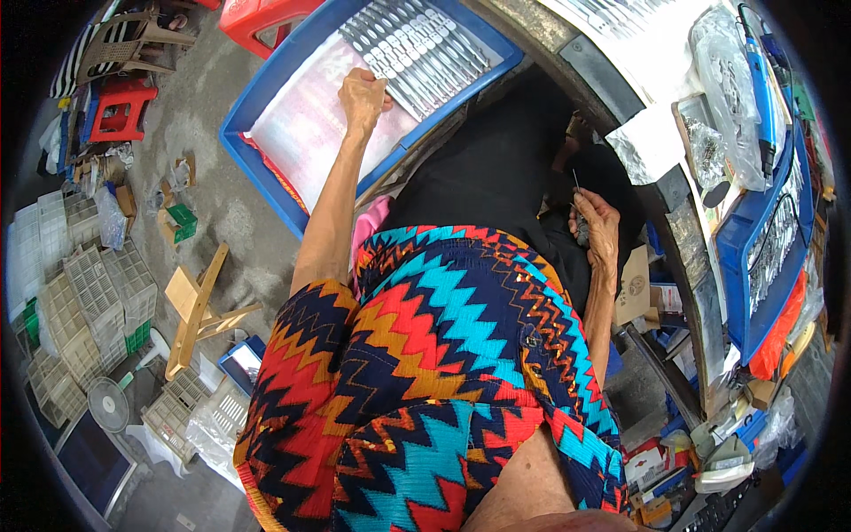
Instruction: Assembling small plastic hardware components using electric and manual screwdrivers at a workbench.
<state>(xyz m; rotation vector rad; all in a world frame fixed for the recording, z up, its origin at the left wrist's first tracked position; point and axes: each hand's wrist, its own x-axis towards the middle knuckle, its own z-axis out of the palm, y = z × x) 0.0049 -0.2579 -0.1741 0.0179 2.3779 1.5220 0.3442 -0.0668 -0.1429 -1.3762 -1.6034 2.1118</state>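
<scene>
My left hand [362,105] is over a blue tray [288,211], fingers curled down at the edge of tightly packed silver metal pieces [417,58]. These slim pieces lie in slanted rows on the tray's far right part. Whatever the left fingertips pinch, if anything, is hidden. Over my dark-trousered lap, my right hand [598,222] is closed around a thin pointed metal tool [575,180]. Its tip sticks up past the fingers. Something grey shows below the fingers, too small to name.
To the right is a worktable with clear plastic bags [731,97], a blue pen-shaped tool [764,97] and another blue tray [753,257]. Red stools [121,108], a wooden stool [199,306], plastic crates [93,284] and a fan [108,404] stand on the left.
</scene>
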